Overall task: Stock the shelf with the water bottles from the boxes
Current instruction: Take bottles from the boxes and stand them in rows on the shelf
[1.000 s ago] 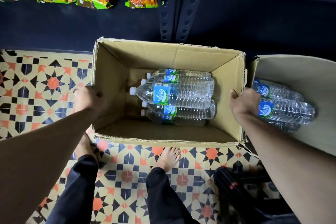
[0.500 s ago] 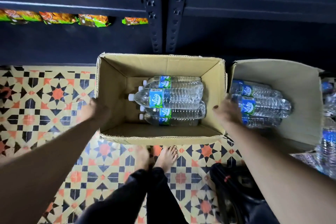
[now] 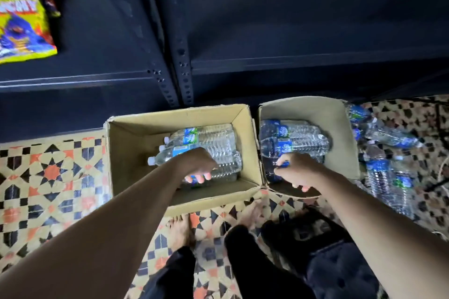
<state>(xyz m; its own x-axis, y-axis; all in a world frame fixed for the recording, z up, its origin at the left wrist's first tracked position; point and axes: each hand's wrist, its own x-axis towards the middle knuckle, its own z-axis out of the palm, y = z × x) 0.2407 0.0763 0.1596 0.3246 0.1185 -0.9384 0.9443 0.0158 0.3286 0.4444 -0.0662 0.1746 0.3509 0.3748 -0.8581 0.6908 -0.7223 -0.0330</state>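
Note:
Two open cardboard boxes stand on the tiled floor below a dark metal shelf [image 3: 303,63]. The left box [image 3: 126,150] holds several clear water bottles with blue labels, lying on their sides. My left hand [image 3: 198,165] reaches into it and curls round the top bottle [image 3: 170,154], whose white cap points left. The right box [image 3: 340,133] also holds several bottles [image 3: 298,138]. My right hand [image 3: 295,170] is inside it, fingers curled round the blue-labelled part of a bottle [image 3: 274,172] at the near side.
More water bottles [image 3: 386,172] lie loose on the floor right of the right box. A yellow snack bag [image 3: 21,19] sits on the upper left shelf. A dark bag [image 3: 323,250] lies by my bare feet [image 3: 179,230].
Both hands left the walls of the left box and went into the boxes, each taking hold of a bottle. My head has risen, so the boxes look smaller.

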